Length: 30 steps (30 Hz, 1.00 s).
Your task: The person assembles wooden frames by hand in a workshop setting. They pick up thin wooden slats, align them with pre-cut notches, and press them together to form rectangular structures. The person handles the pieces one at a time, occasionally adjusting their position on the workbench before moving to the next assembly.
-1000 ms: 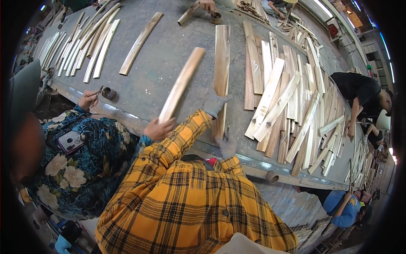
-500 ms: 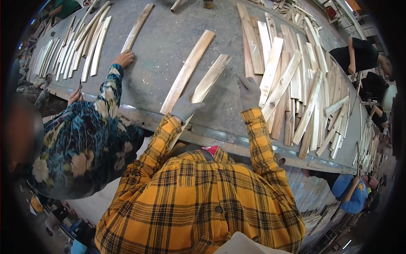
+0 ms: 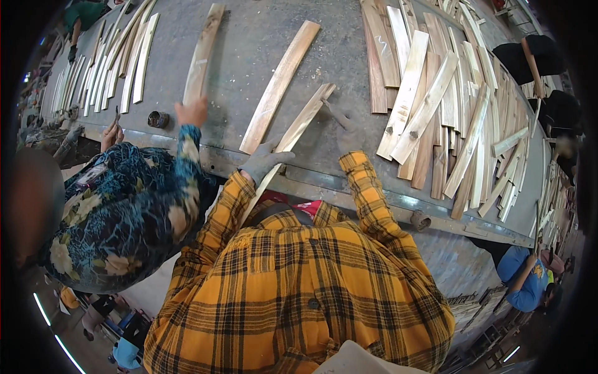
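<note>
My left hand (image 3: 266,163), in a grey glove, grips a narrow wooden slat (image 3: 304,119). The slat slants from my body out over the metal-topped table, and its near end overhangs the edge. My right hand (image 3: 354,138), gloved and somewhat blurred, is closed around a slim tool (image 3: 333,111) whose exact kind I cannot make out. The tool's tip is at the slat's far end; whether it touches is unclear. Just left of the held slat, a wider slat (image 3: 280,87) lies flat on the table.
A big heap of loose slats (image 3: 436,118) covers the table's right side. To my left, a co-worker's hand (image 3: 192,112) is on another slat (image 3: 204,56), near a small dark tin (image 3: 158,119). More slats (image 3: 118,68) lie at far left. A small cup (image 3: 420,219) hangs by the front edge.
My right hand has moved left, bringing the tool to the slat's far end. My left hand still holds the slat, slightly nearer my body. The view has shifted.
</note>
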Motion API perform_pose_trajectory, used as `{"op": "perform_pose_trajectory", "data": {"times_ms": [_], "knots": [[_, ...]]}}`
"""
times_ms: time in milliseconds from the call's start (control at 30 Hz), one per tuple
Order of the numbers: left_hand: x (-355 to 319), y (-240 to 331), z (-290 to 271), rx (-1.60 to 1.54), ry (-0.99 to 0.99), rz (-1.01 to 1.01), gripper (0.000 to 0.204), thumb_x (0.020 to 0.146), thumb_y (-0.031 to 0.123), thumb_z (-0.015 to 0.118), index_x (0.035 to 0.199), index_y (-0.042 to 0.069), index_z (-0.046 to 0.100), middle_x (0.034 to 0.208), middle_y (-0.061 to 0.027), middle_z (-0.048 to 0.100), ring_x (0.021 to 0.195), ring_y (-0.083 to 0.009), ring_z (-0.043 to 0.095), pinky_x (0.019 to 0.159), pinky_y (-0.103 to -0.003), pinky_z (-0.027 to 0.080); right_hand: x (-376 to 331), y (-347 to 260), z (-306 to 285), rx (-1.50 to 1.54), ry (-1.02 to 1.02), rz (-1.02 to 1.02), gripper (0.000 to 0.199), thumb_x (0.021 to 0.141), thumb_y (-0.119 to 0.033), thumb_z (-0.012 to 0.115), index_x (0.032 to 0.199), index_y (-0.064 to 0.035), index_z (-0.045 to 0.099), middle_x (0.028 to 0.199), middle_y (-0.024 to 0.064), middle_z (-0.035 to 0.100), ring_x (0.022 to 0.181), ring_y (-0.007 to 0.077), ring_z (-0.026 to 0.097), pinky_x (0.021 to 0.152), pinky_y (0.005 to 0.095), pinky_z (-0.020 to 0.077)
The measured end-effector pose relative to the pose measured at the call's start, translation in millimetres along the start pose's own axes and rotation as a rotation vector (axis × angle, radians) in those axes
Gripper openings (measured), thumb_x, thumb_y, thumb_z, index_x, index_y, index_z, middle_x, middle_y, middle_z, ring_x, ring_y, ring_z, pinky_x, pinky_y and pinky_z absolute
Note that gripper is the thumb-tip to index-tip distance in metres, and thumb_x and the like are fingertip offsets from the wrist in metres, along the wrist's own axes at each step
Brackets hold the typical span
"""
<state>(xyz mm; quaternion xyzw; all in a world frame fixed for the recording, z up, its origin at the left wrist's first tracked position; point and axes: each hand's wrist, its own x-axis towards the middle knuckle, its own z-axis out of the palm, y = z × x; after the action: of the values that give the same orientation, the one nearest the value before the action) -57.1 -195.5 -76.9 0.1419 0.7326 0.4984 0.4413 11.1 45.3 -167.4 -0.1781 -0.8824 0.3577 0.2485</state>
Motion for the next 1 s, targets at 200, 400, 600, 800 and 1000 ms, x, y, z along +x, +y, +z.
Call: {"op": "perform_pose_trajectory", "data": {"times_ms": [200,400,600,800,1000], "knots": [[-4.0,4.0,1.6,0.078,0.020,-0.021,0.070,0.077,0.030,0.072,0.134,-0.001,0.046,0.112,-0.0126,0.060,0.099,-0.0176,0.056,0.088,-0.027,0.043,2.7,6.4,-16.9,-0.035,-0.005,0.037,0.041,0.074,-0.004,0.062,0.111,-0.0215,0.068,0.090,0.0070,0.062,0.083,0.0243,0.061,0.073,0.0332,0.0485],[2.3,-12.8,-0.7,0.207,0.080,0.074,0.072,0.075,0.026,0.072,0.137,0.001,0.043,0.112,-0.0125,0.061,0.099,-0.0176,0.057,0.088,-0.029,0.045,1.9,-16.7,-23.7,-0.164,-0.140,0.007,0.044,0.078,-0.001,0.057,0.114,-0.0262,0.066,0.090,0.0066,0.062,0.081,0.0257,0.061,0.072,0.0350,0.0485],[1.4,-16.1,-0.8,0.360,0.130,0.070,0.077,0.073,0.027,0.073,0.139,0.004,0.040,0.112,-0.0155,0.062,0.098,-0.0208,0.060,0.086,-0.031,0.047,5.0,-9.1,-23.4,-0.109,-0.087,-0.023,0.052,0.078,0.003,0.052,0.116,-0.0310,0.065,0.089,0.0091,0.061,0.081,0.0265,0.061,0.070,0.0355,0.0491],[0.2,-10.4,3.3,0.439,0.172,0.028,0.079,0.072,0.027,0.073,0.140,0.004,0.039,0.106,-0.0173,0.064,0.090,-0.0217,0.063,0.081,-0.032,0.049,-5.6,8.9,-15.0,-0.241,-0.195,-0.127,0.059,0.079,-0.004,0.054,0.126,-0.0389,0.055,0.093,0.0053,0.059,0.086,0.0274,0.059,0.074,0.0384,0.0507],[8.2,-24.0,0.2,0.317,0.124,0.045,0.077,0.073,0.023,0.073,0.140,0.004,0.039,0.101,-0.0119,0.063,0.082,-0.0156,0.060,0.074,-0.028,0.050,10.6,8.4,-21.1,-0.207,-0.059,-0.047,0.055,0.077,-0.006,0.059,0.121,-0.0394,0.060,0.089,0.0030,0.059,0.087,0.0251,0.059,0.073,0.0361,0.0507]]}}
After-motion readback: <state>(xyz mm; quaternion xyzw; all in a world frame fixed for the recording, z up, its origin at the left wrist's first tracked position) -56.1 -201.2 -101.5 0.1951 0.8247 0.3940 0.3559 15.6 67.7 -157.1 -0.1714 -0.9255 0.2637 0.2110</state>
